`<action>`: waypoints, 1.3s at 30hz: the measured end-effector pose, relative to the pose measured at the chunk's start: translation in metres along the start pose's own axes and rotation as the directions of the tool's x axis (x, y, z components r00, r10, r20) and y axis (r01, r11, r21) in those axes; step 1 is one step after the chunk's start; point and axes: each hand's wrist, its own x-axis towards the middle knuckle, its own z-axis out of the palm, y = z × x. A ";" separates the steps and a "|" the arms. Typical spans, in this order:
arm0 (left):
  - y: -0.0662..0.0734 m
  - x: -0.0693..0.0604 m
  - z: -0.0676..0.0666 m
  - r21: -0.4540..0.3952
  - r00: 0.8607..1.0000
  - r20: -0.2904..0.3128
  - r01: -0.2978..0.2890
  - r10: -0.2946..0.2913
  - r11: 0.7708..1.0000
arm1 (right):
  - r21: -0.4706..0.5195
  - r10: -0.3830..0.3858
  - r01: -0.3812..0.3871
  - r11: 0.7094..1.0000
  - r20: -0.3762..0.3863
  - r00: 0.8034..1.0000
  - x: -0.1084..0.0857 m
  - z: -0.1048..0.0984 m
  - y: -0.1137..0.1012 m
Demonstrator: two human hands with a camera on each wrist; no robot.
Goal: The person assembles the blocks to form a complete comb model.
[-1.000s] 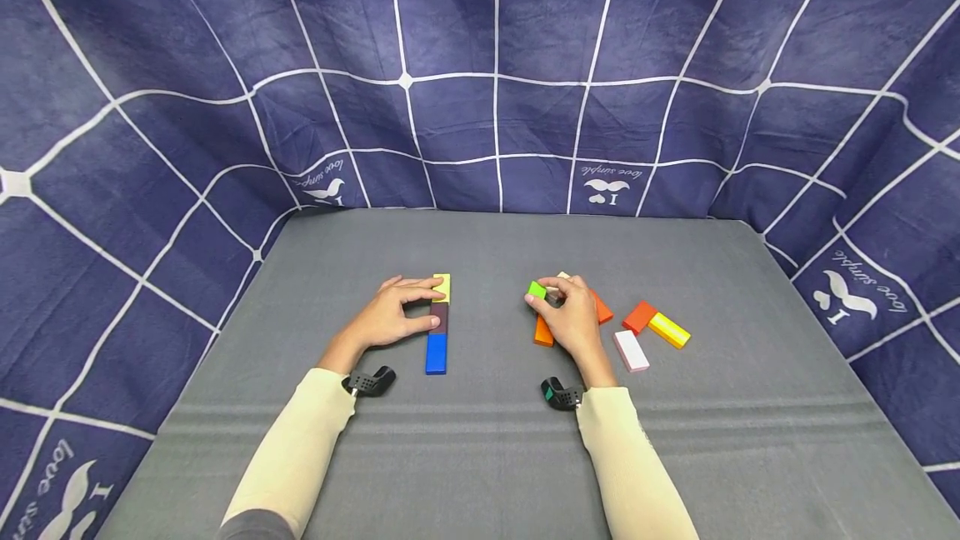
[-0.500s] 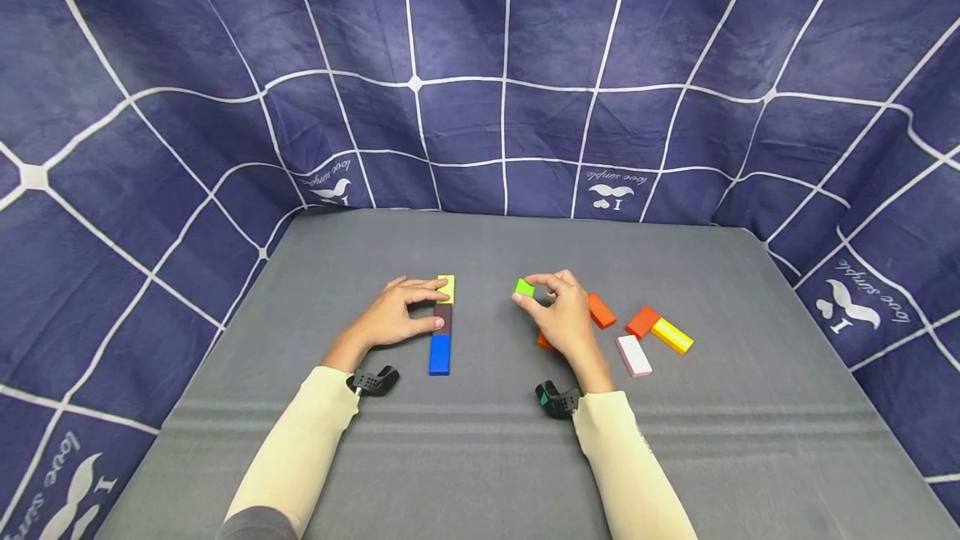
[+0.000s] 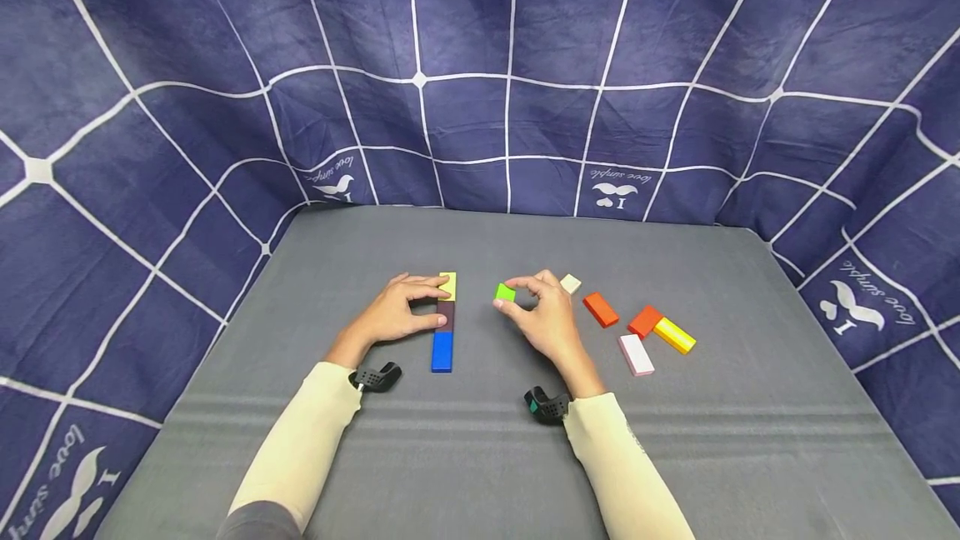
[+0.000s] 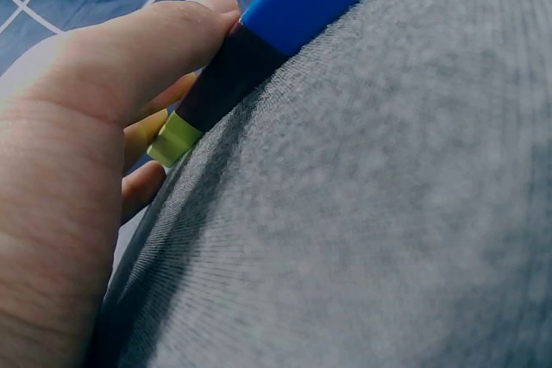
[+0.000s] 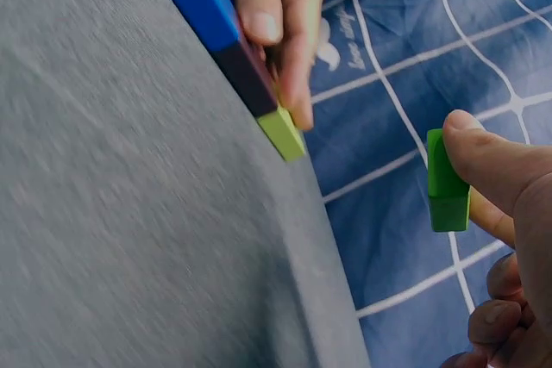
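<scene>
Block (image 3: 505,293), green, pinched by the right hand (image 3: 545,315) near but apart from the row (image 3: 447,312), is likely light, stiff and slightly slippery, best gripped across opposite sides. Its long axis appears near-vertical in the right wrist view, one end face lowermost. The left hand (image 3: 396,312), fingers loosely extended, touches the row.

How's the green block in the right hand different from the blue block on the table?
The green block is pinched in the right hand; the blue block lies on the table. The blue block butts against the dark block; the green block touches no other block. Both are plain, flat-sided blocks.
</scene>
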 end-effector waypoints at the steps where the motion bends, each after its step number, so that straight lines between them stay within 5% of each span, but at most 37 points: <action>1: 0.000 0.000 0.000 -0.002 1.000 -0.002 0.004 -0.004 1.000 | -0.002 -0.004 0.004 1.000 0.009 1.000 -0.001 0.002 -0.002; 28: 0.001 0.001 -0.003 0.011 1.000 0.004 -0.007 0.007 1.000 | 0.049 -0.097 0.091 0.995 0.133 0.986 -0.037 0.040 -0.039; 39: 0.002 0.000 -0.002 -0.003 0.999 -0.006 -0.032 0.032 0.999 | -0.003 -0.119 0.122 0.993 0.203 0.972 -0.056 0.051 -0.047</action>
